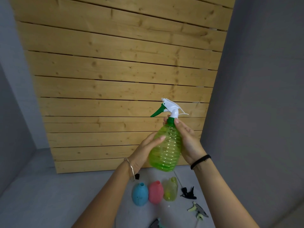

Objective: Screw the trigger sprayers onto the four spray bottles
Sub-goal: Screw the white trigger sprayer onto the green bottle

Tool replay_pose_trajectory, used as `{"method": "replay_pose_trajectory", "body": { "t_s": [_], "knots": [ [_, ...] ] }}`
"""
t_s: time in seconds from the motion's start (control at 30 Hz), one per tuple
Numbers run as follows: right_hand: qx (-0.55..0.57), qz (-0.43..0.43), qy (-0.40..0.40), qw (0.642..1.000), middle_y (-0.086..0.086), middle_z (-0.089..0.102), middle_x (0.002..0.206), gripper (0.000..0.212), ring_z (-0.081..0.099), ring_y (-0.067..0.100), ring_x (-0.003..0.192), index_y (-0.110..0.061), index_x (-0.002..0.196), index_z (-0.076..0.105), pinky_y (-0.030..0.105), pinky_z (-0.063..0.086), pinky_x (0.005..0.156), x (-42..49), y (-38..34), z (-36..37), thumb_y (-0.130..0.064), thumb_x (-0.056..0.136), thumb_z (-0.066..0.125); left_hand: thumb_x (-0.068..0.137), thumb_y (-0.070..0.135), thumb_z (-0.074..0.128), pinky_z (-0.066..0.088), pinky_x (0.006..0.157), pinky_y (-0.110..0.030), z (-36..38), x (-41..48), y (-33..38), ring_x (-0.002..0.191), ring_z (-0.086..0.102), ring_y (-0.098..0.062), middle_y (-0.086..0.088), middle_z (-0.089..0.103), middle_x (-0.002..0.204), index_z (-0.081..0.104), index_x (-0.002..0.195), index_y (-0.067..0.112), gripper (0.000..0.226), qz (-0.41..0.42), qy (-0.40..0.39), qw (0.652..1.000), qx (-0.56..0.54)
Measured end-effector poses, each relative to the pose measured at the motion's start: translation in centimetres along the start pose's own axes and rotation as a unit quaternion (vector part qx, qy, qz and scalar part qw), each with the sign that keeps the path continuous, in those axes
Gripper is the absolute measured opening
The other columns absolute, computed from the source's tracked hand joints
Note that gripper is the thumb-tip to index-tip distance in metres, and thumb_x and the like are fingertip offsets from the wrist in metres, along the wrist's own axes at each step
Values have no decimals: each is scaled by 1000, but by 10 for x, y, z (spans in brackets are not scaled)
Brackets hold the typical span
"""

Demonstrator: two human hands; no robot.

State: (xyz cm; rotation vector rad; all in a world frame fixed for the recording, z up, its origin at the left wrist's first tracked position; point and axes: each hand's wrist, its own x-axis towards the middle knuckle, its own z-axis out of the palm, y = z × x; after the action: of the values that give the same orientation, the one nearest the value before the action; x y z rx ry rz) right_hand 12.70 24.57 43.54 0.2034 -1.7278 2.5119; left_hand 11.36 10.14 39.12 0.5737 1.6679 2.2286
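The green bottle (166, 148) is held up before the plank wall (115, 71), its ribbed belly cupped by the left hand (144, 150), while the collar (170, 120) of the white sprayer (171, 107) is pinched by the right hand (187, 139). It appears empty, so it is judged light, thin-walled and easily squashed; the collar is the firmer hold. Far below, the blue (140, 194), pink (156, 192) and yellow (171, 189) bottles stand open, seemingly empty, with loose sprayers (189, 193) to their right.

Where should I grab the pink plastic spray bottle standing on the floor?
Grip the pink plastic spray bottle around its narrow upper shoulder, coming from above: it stands upright with an open neck, and the blue bottle and yellow bottle crowd both its sides.
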Motion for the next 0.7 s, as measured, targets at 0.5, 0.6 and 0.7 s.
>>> {"method": "replay_pose_trajectory", "body": {
  "t_s": [0.5, 0.6, 0.7],
  "knots": [
    [7, 0, -48, 999, 0, 75, 91, 32, 69, 10, 80, -17, 104, 68, 24, 57, 70, 10, 19, 22, -29, 75, 63, 59, 42, 77, 54, 72, -27, -39, -1, 8, 83, 69, -15, 1, 74, 87, 70, 91, 23, 38, -17, -14, 997, 79],
    [-9, -6, -39, 999, 0, 75, 93, 32, 69, 9, 83, -19, 104, 68, 23, 56, 71, 19, 28, 25, -30, 74, 64, 58, 44, 76, 52, 75, -30, -50, 4, 8, 82, 68, -15, 3, 73, 85, 70, 89, 24, 37, -21, -4, 994, 106],
    [-46, -13, -33, 998, -3, 76, 93, 31, 69, 7, 87, -24, 102, 68, 22, 56, 75, 35, 43, 25, -34, 73, 65, 58, 47, 74, 52, 74, -27, -65, 10, 3, 82, 68, -11, 7, 72, 86, 68, 93, 24, 43, -33, 14, 991, 131]
  ]
}}
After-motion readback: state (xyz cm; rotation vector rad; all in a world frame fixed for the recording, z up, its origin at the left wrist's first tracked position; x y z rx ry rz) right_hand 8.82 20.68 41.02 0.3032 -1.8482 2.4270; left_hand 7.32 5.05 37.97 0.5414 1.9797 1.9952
